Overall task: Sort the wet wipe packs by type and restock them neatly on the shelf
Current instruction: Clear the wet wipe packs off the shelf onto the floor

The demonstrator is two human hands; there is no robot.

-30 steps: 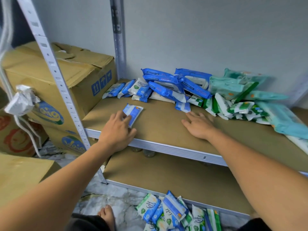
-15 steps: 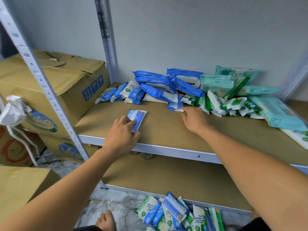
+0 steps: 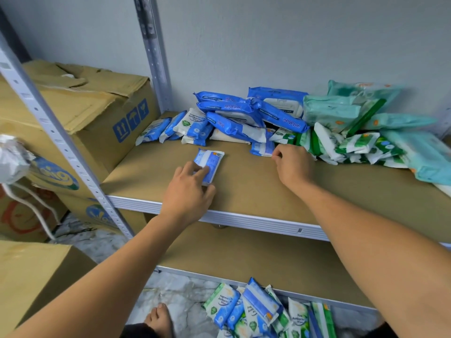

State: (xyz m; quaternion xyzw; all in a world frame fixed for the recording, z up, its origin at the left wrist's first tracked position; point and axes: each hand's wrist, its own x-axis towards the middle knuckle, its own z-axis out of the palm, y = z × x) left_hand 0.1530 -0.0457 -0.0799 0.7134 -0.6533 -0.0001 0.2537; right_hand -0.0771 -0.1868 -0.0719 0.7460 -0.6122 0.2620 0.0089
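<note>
The left hand (image 3: pixel 188 193) lies with its fingers stretched flat on a small blue and white flat wipe pack (image 3: pixel 211 160). This pack rests alone on the brown board shelf (image 3: pixel 244 186), near the front edge; the hand presses on it and does not curl around it. The right hand (image 3: pixel 294 167) has curled fingers and pinches the corner of another small blue wipe pack (image 3: pixel 261 148) at the front of the heap. Behind, large blue soft packs (image 3: pixel 244 111) are piled, with green and white small packs (image 3: pixel 341 145) and pale teal large packs (image 3: pixel 341 111) to their right. A brown cardboard box (image 3: pixel 85 113) stands left of the shelf. More small packs (image 3: pixel 244 311) lie on the floor below.
</note>
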